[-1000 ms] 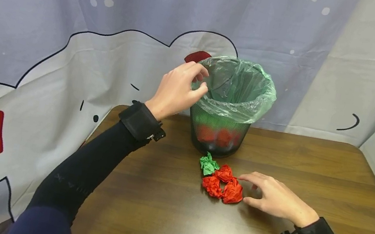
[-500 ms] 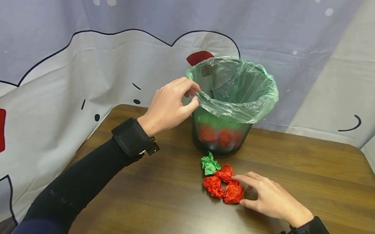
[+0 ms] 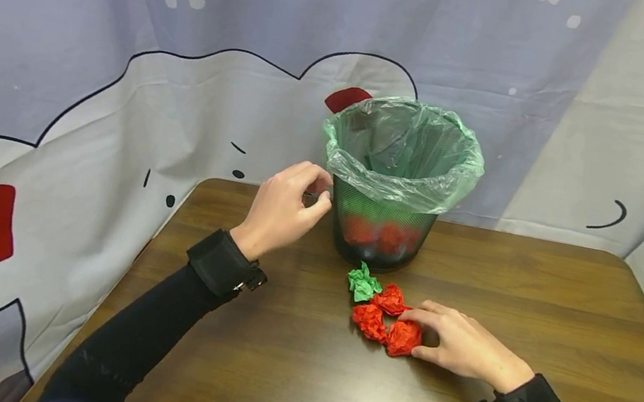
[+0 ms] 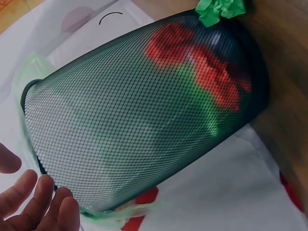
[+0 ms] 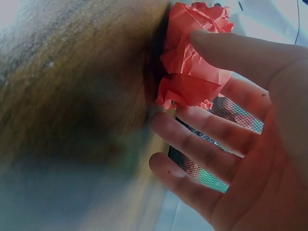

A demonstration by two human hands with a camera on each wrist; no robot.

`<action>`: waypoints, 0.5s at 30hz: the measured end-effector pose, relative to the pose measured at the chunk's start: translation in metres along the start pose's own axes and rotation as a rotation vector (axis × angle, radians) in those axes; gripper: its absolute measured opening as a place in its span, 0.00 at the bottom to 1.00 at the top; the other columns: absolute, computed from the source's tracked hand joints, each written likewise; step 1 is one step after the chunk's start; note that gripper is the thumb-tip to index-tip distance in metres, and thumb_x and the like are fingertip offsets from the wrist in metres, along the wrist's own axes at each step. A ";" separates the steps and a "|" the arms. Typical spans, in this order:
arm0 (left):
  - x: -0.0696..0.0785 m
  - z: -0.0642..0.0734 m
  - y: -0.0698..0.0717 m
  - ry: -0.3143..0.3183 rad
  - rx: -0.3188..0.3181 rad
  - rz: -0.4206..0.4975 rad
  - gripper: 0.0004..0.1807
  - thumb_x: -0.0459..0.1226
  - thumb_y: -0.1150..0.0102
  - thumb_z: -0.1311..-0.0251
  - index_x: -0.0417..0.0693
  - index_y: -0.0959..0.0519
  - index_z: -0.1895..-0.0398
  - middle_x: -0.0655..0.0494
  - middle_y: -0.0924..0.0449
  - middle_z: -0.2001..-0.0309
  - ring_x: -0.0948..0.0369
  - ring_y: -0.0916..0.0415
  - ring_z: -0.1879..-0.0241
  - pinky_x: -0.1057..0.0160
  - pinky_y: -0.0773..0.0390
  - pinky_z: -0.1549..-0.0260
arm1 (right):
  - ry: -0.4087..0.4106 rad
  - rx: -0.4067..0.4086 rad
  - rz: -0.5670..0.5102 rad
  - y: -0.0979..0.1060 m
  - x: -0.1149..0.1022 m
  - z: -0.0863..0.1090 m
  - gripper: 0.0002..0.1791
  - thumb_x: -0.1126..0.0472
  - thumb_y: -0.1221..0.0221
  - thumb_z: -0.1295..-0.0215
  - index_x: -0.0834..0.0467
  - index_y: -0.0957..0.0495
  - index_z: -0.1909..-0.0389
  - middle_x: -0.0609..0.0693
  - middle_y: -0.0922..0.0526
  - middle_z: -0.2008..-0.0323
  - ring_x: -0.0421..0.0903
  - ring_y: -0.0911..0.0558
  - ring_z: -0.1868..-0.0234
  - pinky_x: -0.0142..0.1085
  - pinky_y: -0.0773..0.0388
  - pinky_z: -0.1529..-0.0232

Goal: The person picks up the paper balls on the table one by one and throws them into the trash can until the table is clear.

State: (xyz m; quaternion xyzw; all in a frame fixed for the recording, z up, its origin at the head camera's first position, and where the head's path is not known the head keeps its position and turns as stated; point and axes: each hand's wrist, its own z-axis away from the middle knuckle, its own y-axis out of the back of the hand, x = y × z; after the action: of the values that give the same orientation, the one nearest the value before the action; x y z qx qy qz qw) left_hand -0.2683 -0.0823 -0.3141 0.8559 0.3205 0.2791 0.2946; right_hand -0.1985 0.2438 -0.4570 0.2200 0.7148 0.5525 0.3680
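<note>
Three crumpled red paper balls lie close together on the wooden table, with a crumpled green paper ball (image 3: 363, 283) behind them. My right hand (image 3: 461, 342) pinches the nearest red paper ball (image 3: 404, 338) from its right side. In the right wrist view, the thumb lies on this red paper ball (image 5: 190, 57) and the other fingers spread below it. Another red paper ball (image 3: 370, 320) sits to its left and one more red paper ball (image 3: 391, 299) just behind. Near the bin's left side, my left hand (image 3: 285, 205) holds nothing, its fingers loosely bent.
A black mesh waste bin (image 3: 380, 240) lined with a green plastic bag (image 3: 398, 186) stands at the table's back edge. Red crumpled paper (image 4: 214, 77) shows through its mesh near the bottom. A printed curtain (image 3: 197, 100) hangs behind the wooden table (image 3: 280, 366).
My left hand has come down from the bin's rim to beside its left wall. My right hand has closed in on the nearest red paper ball, which has shifted slightly toward me.
</note>
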 end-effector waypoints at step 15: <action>-0.006 0.028 -0.020 0.035 -0.044 0.003 0.06 0.42 0.50 0.46 0.56 0.24 0.66 0.68 0.30 0.70 0.70 0.33 0.69 0.66 0.31 0.71 | -0.009 -0.001 -0.078 -0.003 -0.003 -0.002 0.21 0.51 0.32 0.53 0.44 0.26 0.56 0.33 0.26 0.60 0.36 0.26 0.64 0.32 0.29 0.62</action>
State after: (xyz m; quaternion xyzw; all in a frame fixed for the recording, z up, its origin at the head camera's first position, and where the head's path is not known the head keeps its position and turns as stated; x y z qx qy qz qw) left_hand -0.2608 -0.0831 -0.3486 0.8445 0.3184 0.3015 0.3073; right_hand -0.1979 0.2392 -0.4585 0.1940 0.7210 0.5371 0.3925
